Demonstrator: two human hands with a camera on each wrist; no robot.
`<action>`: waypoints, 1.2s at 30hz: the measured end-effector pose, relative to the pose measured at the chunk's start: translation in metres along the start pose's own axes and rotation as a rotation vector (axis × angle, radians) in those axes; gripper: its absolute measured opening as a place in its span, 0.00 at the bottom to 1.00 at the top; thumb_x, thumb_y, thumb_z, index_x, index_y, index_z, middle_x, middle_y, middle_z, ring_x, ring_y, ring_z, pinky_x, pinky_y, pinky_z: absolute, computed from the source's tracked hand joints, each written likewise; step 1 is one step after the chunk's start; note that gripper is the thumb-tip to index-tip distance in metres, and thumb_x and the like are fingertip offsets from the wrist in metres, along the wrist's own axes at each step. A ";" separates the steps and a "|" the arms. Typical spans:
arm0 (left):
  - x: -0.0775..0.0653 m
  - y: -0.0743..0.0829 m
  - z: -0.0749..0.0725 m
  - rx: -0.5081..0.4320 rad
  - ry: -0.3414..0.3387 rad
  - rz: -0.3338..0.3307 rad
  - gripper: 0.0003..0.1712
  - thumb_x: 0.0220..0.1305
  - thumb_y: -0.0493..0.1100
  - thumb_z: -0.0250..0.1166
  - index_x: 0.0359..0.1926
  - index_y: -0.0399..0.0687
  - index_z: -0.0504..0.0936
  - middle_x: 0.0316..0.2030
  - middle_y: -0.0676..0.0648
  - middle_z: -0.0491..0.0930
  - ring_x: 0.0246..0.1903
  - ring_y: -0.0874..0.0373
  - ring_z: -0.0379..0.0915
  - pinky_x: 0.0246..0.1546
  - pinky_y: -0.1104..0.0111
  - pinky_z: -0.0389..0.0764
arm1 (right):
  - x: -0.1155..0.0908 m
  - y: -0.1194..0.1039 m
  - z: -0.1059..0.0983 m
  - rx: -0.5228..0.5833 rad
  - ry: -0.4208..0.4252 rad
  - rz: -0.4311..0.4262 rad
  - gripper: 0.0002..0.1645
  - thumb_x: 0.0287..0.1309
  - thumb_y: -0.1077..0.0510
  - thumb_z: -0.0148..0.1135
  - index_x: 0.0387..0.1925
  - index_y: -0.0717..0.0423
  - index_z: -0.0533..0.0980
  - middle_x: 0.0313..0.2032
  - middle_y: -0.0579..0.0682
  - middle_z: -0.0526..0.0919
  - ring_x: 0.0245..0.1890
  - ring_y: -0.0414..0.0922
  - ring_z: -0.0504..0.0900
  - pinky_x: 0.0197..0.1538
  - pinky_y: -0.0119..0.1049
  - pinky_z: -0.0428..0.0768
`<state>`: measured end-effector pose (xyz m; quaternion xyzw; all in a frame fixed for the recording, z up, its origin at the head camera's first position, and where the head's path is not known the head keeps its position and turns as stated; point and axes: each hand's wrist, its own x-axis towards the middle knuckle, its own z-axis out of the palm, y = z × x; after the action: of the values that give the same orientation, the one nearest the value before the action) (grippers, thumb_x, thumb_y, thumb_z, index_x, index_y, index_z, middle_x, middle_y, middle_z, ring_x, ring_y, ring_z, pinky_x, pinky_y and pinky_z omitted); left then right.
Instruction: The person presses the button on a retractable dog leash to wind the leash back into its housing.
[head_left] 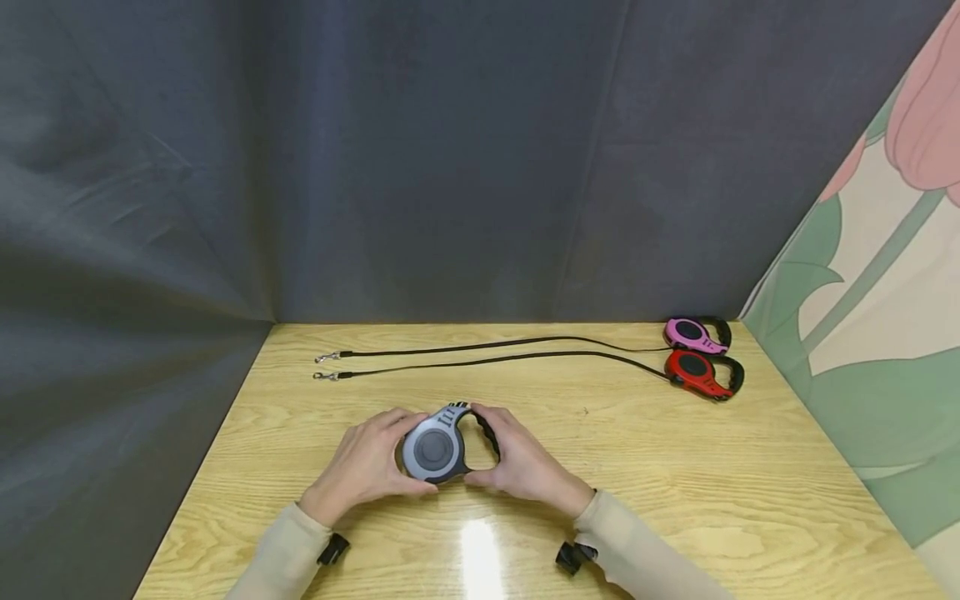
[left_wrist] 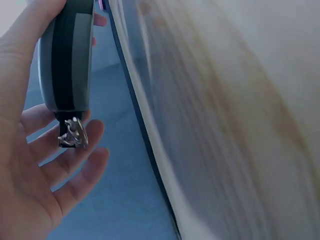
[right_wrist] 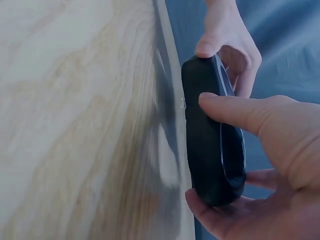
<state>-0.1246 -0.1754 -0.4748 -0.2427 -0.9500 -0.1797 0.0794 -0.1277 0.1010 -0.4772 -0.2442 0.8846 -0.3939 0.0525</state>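
A grey and black retractable dog leash (head_left: 433,450) is held between both hands over the near middle of the table, its round body to the left and its looped handle to the right. My left hand (head_left: 367,462) grips the body between thumb and fingers. In the left wrist view, the leash's metal clip (left_wrist: 74,134) sticks out from the casing toward that palm; the head view hides it. My right hand (head_left: 528,467) holds the black handle, thumb on one side and fingertips at its end, as the right wrist view also shows.
Toward the back right corner lie a pink retractable leash (head_left: 686,333) and, just in front, a red one (head_left: 693,371). Their black cords (head_left: 480,361) stretch left across the table, ending in metal clips (head_left: 326,376). A dark curtain (head_left: 450,167) hangs behind the table (head_left: 675,500).
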 end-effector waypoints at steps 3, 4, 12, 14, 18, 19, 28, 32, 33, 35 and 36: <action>0.001 -0.003 0.002 0.023 -0.025 -0.031 0.59 0.32 0.80 0.82 0.67 0.61 0.83 0.55 0.57 0.84 0.51 0.58 0.84 0.43 0.56 0.84 | 0.005 0.002 0.004 -0.018 -0.010 0.017 0.63 0.49 0.51 0.86 0.81 0.60 0.62 0.74 0.61 0.72 0.72 0.61 0.74 0.73 0.59 0.74; 0.001 -0.004 0.002 0.026 -0.033 -0.039 0.59 0.32 0.80 0.82 0.67 0.61 0.83 0.56 0.57 0.84 0.52 0.58 0.83 0.44 0.55 0.84 | 0.006 0.003 0.006 -0.026 -0.016 0.024 0.63 0.49 0.51 0.86 0.81 0.60 0.62 0.73 0.61 0.72 0.72 0.62 0.74 0.72 0.59 0.74; 0.003 -0.007 0.005 0.077 -0.070 -0.036 0.60 0.31 0.79 0.83 0.66 0.56 0.84 0.55 0.52 0.86 0.53 0.53 0.82 0.47 0.53 0.85 | 0.010 0.008 0.009 -0.019 -0.059 0.073 0.61 0.51 0.50 0.85 0.80 0.60 0.63 0.75 0.63 0.72 0.75 0.63 0.71 0.74 0.60 0.71; 0.004 -0.008 0.006 0.084 -0.072 -0.034 0.61 0.31 0.80 0.83 0.66 0.55 0.84 0.54 0.51 0.86 0.53 0.53 0.82 0.47 0.54 0.85 | 0.010 0.009 0.008 -0.021 -0.062 0.073 0.60 0.51 0.49 0.85 0.80 0.61 0.63 0.75 0.64 0.72 0.75 0.64 0.71 0.75 0.61 0.71; 0.004 -0.008 0.006 0.063 -0.098 -0.045 0.60 0.33 0.80 0.82 0.66 0.54 0.84 0.54 0.50 0.88 0.53 0.51 0.83 0.48 0.52 0.85 | 0.012 0.012 0.008 -0.031 -0.064 0.064 0.58 0.52 0.48 0.85 0.78 0.62 0.66 0.73 0.63 0.74 0.73 0.64 0.73 0.74 0.61 0.72; 0.004 -0.008 0.006 0.047 -0.110 -0.051 0.59 0.34 0.79 0.82 0.66 0.54 0.84 0.54 0.50 0.88 0.52 0.51 0.83 0.48 0.52 0.85 | 0.012 0.012 0.008 -0.031 -0.065 0.061 0.57 0.51 0.47 0.85 0.77 0.62 0.67 0.72 0.63 0.75 0.72 0.64 0.74 0.73 0.60 0.72; 0.003 -0.008 0.007 -0.051 -0.180 -0.102 0.58 0.40 0.77 0.81 0.69 0.54 0.82 0.57 0.48 0.88 0.55 0.51 0.83 0.60 0.50 0.82 | 0.012 0.016 0.007 -0.001 -0.077 0.077 0.58 0.51 0.46 0.84 0.77 0.64 0.67 0.71 0.63 0.77 0.71 0.63 0.75 0.72 0.60 0.74; 0.002 -0.007 0.007 -0.089 -0.199 -0.128 0.60 0.42 0.76 0.82 0.72 0.52 0.78 0.62 0.46 0.85 0.60 0.47 0.80 0.64 0.47 0.79 | 0.011 0.015 0.006 -0.006 -0.074 0.071 0.56 0.52 0.47 0.83 0.77 0.63 0.68 0.71 0.63 0.77 0.71 0.63 0.75 0.72 0.60 0.73; 0.001 -0.008 0.008 -0.095 -0.202 -0.132 0.60 0.42 0.75 0.82 0.73 0.52 0.78 0.62 0.46 0.84 0.61 0.47 0.80 0.65 0.46 0.78 | 0.010 0.015 0.006 -0.004 -0.073 0.071 0.56 0.52 0.47 0.83 0.76 0.63 0.68 0.71 0.63 0.77 0.71 0.63 0.74 0.72 0.61 0.73; 0.000 -0.008 0.008 -0.107 -0.203 -0.134 0.60 0.42 0.75 0.82 0.73 0.51 0.77 0.63 0.45 0.83 0.62 0.46 0.79 0.62 0.47 0.80 | 0.009 0.015 0.005 -0.001 -0.071 0.074 0.56 0.52 0.47 0.83 0.76 0.63 0.68 0.72 0.63 0.76 0.72 0.63 0.74 0.73 0.61 0.72; 0.000 -0.008 0.008 -0.107 -0.203 -0.131 0.60 0.43 0.75 0.82 0.73 0.51 0.77 0.63 0.45 0.82 0.62 0.46 0.79 0.62 0.46 0.79 | 0.009 0.015 0.005 0.002 -0.070 0.074 0.56 0.51 0.47 0.83 0.76 0.63 0.68 0.72 0.63 0.76 0.72 0.63 0.74 0.73 0.62 0.72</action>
<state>-0.1289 -0.1788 -0.4850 -0.2011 -0.9559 -0.2096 -0.0421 -0.1395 0.1019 -0.4904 -0.2250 0.8903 -0.3836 0.0982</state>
